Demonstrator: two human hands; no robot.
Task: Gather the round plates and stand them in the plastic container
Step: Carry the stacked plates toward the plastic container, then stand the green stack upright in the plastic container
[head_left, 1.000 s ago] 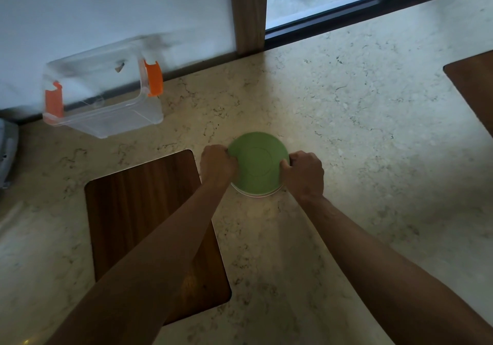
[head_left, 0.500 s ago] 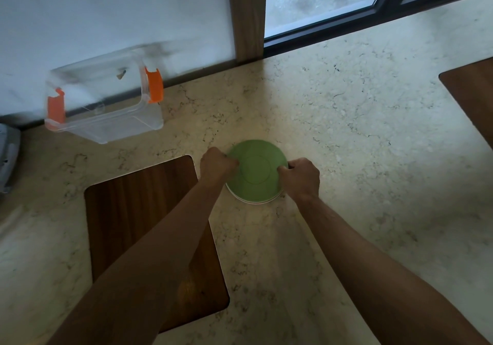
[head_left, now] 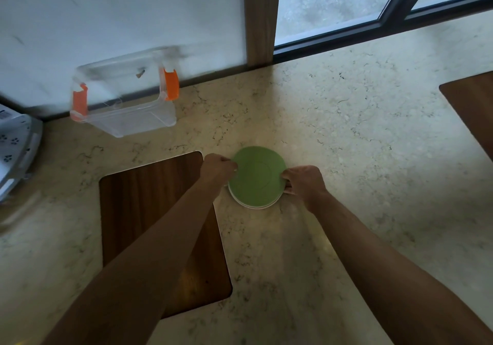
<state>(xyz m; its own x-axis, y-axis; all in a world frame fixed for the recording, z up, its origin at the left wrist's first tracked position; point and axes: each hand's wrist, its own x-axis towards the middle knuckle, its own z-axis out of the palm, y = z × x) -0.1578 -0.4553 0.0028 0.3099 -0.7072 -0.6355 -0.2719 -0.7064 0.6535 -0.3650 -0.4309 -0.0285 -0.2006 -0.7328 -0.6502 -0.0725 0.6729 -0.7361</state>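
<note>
A stack of round plates (head_left: 256, 178), green on top with pale rims showing underneath, sits on the marble counter in the middle of the head view. My left hand (head_left: 216, 168) grips the stack's left edge and my right hand (head_left: 302, 179) grips its right edge. The near rims look slightly raised off the counter. A clear plastic container (head_left: 128, 120) with orange latches stands far left by the wall, with nothing visible inside it.
A dark wooden board (head_left: 149, 211) lies under my left forearm, just left of the plates. Another wooden board (head_left: 472, 104) is at the right edge. A white patterned object (head_left: 16, 141) sits at the far left. A window runs along the back.
Both hands have stayed clamped on the plate stack. The stack has shifted slightly and its near edge now shows more of the pale lower rims.
</note>
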